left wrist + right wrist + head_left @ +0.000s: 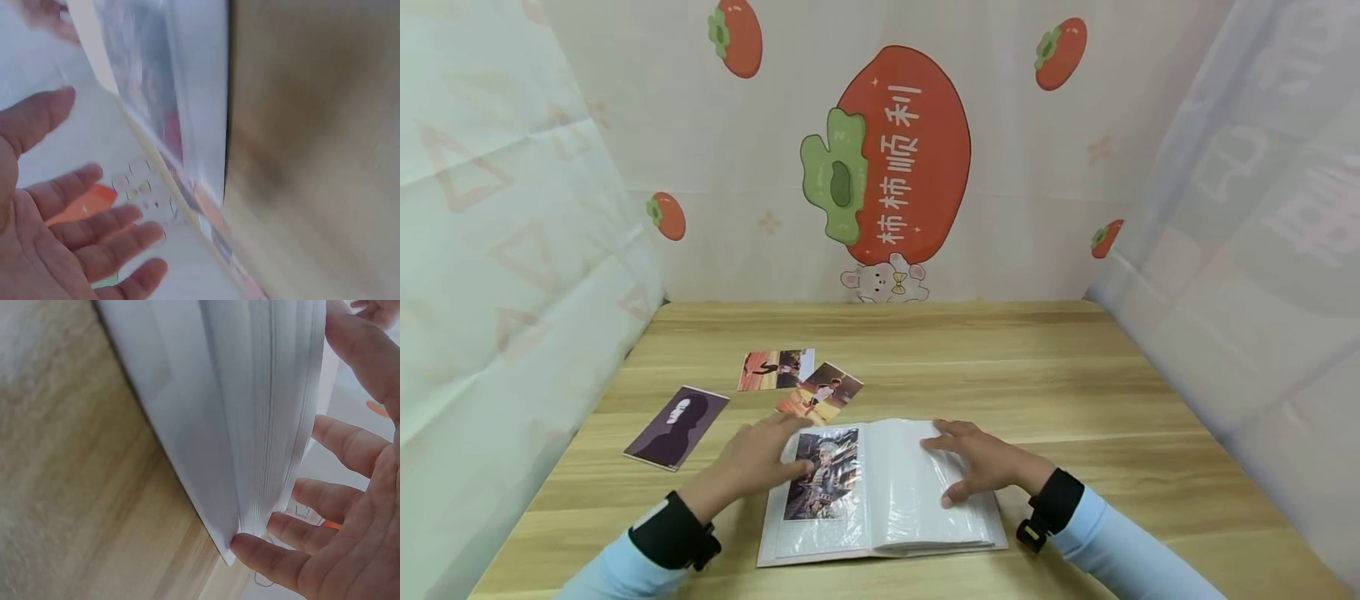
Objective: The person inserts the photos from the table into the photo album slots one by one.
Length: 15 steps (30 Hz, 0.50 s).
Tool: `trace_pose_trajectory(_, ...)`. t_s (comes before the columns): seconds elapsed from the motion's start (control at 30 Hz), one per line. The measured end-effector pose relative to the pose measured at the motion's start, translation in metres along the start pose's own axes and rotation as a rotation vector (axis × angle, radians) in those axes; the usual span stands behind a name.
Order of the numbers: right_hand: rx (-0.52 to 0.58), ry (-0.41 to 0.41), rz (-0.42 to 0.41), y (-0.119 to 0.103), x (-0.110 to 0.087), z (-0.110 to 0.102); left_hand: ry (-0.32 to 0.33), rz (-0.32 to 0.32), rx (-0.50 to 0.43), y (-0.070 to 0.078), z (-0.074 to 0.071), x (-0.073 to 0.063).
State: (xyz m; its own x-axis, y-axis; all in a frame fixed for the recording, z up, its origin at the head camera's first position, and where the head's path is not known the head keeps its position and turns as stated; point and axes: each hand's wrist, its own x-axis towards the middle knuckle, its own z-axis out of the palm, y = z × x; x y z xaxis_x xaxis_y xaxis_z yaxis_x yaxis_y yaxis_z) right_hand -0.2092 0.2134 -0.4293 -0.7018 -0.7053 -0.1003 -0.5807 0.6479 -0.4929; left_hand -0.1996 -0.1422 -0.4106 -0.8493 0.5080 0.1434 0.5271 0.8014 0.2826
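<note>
A photo album lies spread on the table in the head view. Its left page has a picture of a light-haired figure under a clear sleeve; the right page shows plain white under shiny film. My left hand reaches over the left page's outer edge, its thumb overlapping the picture. Spread fingers of that hand show beside the tilted-looking album in the left wrist view, which is blurred. My right hand is at the right page, with fingertips right at the stacked page edges in the right wrist view.
Beyond the album's left half lie two overlapping orange-toned photo cards, one nearer and one farther. A purple card with a dark-haired figure lies to the left. Printed cloth hangs behind and beside the wooden table.
</note>
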Motion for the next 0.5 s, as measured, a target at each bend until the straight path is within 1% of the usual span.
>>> trace_pose_trajectory(0.07,0.001,0.001,0.000,0.000,0.001,-0.001,-0.011,-0.071,-0.002,-0.006,-0.006,0.009)
trace_pose_trajectory(0.1,-0.002,0.001,0.002,0.000,0.001,-0.001,-0.016,-0.097,-0.004,-0.009,-0.008,0.014)
trace_pose_trajectory(0.17,-0.001,0.002,0.007,0.000,0.001,-0.001,-0.023,-0.134,-0.012,-0.016,-0.011,0.025)
trace_pose_trajectory(0.23,0.001,0.005,0.012,0.001,0.001,0.000,-0.026,-0.170,-0.040,-0.023,-0.012,0.036)
trace_pose_trajectory(0.33,0.004,0.008,0.021,0.003,0.001,0.002,-0.023,-0.216,-0.082,-0.033,-0.008,0.049)
trace_pose_trajectory(0.4,0.006,0.011,0.024,0.002,0.001,0.003,-0.037,-0.255,-0.109,-0.037,-0.004,0.055)
trace_pose_trajectory(0.5,0.008,0.011,0.029,0.002,0.000,0.004,-0.053,-0.300,-0.112,-0.043,0.005,0.062)
